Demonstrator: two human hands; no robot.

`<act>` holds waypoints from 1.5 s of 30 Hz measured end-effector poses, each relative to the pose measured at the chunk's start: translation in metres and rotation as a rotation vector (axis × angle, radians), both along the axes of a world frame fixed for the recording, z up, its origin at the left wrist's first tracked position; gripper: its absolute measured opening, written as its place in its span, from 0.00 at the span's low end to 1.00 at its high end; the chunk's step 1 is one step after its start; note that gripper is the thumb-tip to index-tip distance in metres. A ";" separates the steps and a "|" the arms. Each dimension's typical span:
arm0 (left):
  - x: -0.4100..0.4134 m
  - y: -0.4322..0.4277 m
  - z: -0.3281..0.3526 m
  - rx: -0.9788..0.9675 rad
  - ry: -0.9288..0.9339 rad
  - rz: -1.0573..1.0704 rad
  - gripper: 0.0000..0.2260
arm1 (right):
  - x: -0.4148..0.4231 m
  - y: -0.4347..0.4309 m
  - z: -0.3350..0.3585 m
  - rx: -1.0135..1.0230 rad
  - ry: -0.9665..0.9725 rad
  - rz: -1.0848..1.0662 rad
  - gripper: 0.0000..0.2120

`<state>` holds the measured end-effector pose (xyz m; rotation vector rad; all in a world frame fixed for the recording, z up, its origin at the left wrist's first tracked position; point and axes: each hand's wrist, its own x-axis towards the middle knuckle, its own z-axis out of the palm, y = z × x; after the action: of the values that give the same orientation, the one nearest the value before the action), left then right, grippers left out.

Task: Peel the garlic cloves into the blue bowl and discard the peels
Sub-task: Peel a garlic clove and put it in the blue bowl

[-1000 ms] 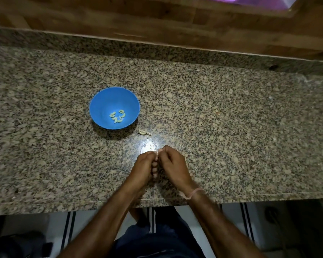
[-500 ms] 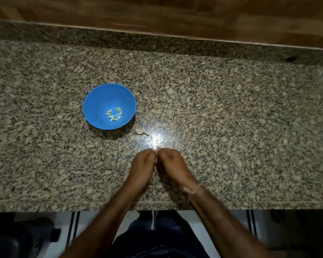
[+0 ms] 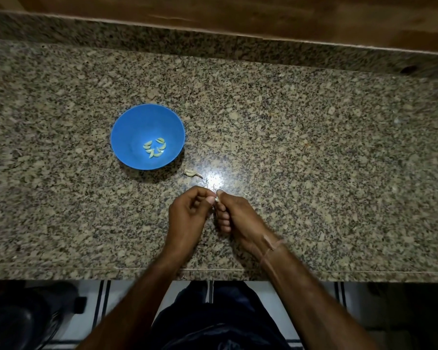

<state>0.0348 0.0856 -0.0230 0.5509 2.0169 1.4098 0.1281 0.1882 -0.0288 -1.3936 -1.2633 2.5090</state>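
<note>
1. One garlic clove point(image 3: 216, 199) is the work in hand. It shows only as a small pale bit, mostly hidden, held just above the counter where the two hands meet, nearer the person than the blue bowl point(image 3: 127, 137) and to its right.
2. The left hand point(image 3: 187, 213) is curled, and its thumb and forefinger tip pinch the clove from one side. The right hand point(image 3: 235, 215) is curled the same way and pinches from the other side, with its remaining fingers tucked under.
3. This looks like the skin being stripped. It would go best if one hand held the clove steady while a nail of the other caught the skin at an end and drew it off lengthwise. Keeping the loosened skin in the fingers would stop it scattering.
4. Several peeled cloves point(image 3: 154, 147) lie at the bottom of the bowl, and the bare clove should join them without any skin.
5. A pale scrap point(image 3: 192, 173) lies just beside the bowl without touching it. I cannot tell whether it is peel or an unpeeled clove.
6. The speckled granite countertop point(image 3: 314, 147) would likely hide small flakes, so check it before discarding the peels.
</note>
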 end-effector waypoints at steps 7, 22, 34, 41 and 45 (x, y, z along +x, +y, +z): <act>-0.005 -0.003 0.002 -0.052 0.165 -0.081 0.04 | 0.001 -0.008 0.007 0.394 0.008 0.047 0.24; -0.005 -0.005 0.020 -0.039 0.444 -0.165 0.03 | 0.013 -0.010 0.003 0.730 0.048 0.029 0.18; 0.001 -0.005 0.029 -0.051 0.570 -0.264 0.02 | 0.025 -0.016 0.015 0.973 0.051 0.032 0.18; 0.001 -0.005 0.029 -0.046 0.681 -0.310 0.02 | 0.029 -0.018 0.014 1.080 0.046 0.023 0.16; 0.002 -0.004 0.027 -0.057 0.781 -0.330 0.07 | 0.029 -0.020 0.013 1.080 0.034 0.003 0.16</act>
<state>0.0370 0.0819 0.0036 1.5089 2.3655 1.0056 0.1572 0.1679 -0.0162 -1.0042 -2.0774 1.3333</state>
